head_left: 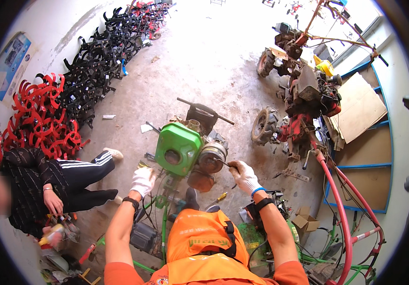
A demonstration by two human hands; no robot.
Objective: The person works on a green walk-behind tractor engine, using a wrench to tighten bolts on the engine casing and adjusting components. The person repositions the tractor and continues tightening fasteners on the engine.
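Observation:
Both my hands wear white gloves, one on either side of a small engine with a green fuel tank (179,147). My right hand (245,177) is closed on a thin dark metal tool (222,163), which points left toward the round metal air filter housing (212,157). To the left of the tank, my left hand (143,181) has its fingers curled in; a small yellowish bit shows at the fingertips, too small to name. A yellow-handled screwdriver (217,200) lies on the floor below the engine, near my shoes.
Red tiller blades (43,118) and black tiller blades (95,61) are heaped along the left wall. A person (38,190) sits at the left. On the right stand walking tractors (304,95) with long red handlebars (340,209). A cardboard box (305,219) lies near my right arm.

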